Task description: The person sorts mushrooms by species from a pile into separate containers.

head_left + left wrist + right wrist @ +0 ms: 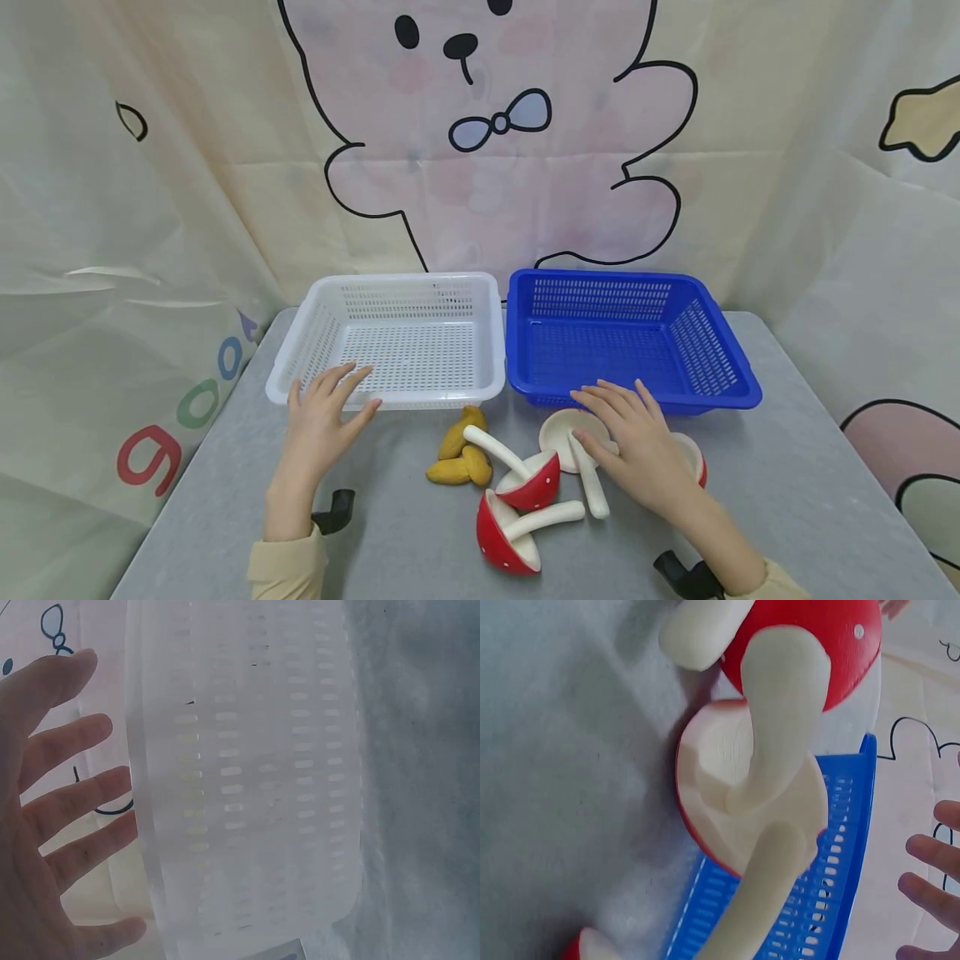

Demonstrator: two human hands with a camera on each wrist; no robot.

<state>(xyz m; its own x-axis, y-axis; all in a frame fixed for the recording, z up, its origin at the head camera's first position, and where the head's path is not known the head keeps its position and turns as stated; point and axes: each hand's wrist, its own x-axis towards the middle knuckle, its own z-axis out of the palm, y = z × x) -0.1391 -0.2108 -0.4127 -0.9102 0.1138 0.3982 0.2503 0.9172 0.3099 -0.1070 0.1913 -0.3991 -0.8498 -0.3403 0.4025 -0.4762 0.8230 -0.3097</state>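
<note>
My left hand (318, 429) hovers at the front left of the white basket (495, 396), its fingers spread and nothing in them. The left wrist view shows the fingers beside the basket wall (247, 787). Over the toy mushrooms, in front of the blue basket (705, 406), is my right hand (641, 446), fingers extended and holding nothing. One mushroom (590, 483) lies cap-underside up near its thumb; another mushroom (693, 458) is partly hidden behind the hand. Two red, white-dotted mushrooms, an upper one (542, 487) and a lower one (498, 542), lie left of that hand.
Two yellow-brown, peanut-shaped pieces, one upper (453, 437) and one lower (457, 468), touch each other in front of the white basket. Both baskets stand side by side at the back of the grey table (405, 542). A printed curtain (585, 167) hangs behind and at both sides.
</note>
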